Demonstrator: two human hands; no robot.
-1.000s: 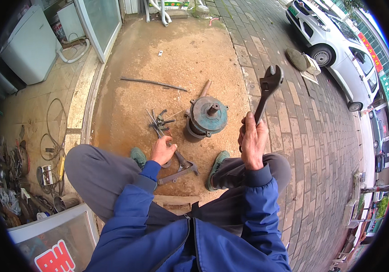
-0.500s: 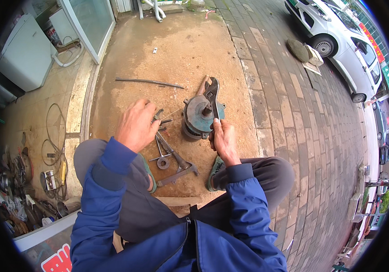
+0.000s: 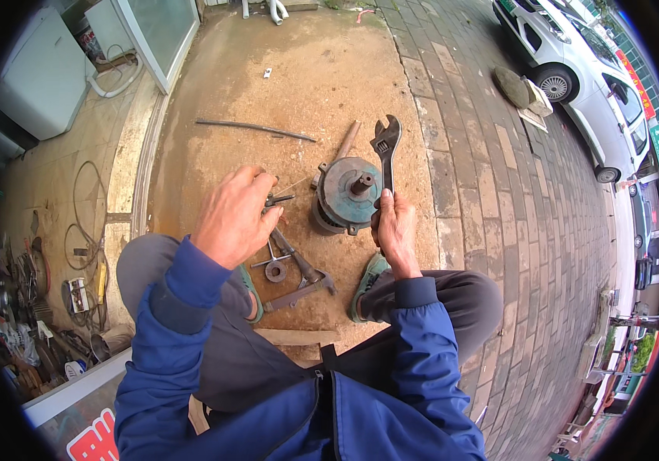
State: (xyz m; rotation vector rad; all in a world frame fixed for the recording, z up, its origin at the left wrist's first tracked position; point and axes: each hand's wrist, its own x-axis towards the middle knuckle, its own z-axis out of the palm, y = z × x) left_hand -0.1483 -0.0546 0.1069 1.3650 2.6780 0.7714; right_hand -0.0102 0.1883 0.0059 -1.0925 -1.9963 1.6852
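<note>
My right hand (image 3: 397, 230) is closed round the handle of an adjustable wrench (image 3: 388, 150), its jaws pointing away from me. The wrench is just right of a round greenish motor (image 3: 341, 196), whose short shaft (image 3: 361, 183) sticks up bare. My left hand (image 3: 233, 215) hovers left of the motor, fingers and thumb apart. Beneath its fingertips, a dark plier-like tool (image 3: 279, 200) is partly hidden and seems to lie on the ground. Closer to my feet rest a hammer (image 3: 310, 275) and a metal ring with a bar (image 3: 275, 270).
A thin dark rod (image 3: 256, 129) lies beyond my left hand. A wooden handle (image 3: 350, 140) pokes out behind the motor. Loose tools and parts (image 3: 45, 330) crowd the doorway floor at left. Brick paving (image 3: 514, 253) runs along the right, with a white car (image 3: 575, 84) parked far off.
The wrench has moved right, off the motor's shaft, and its jaws have swung away from it. My left hand stays near the plier-like tool.
</note>
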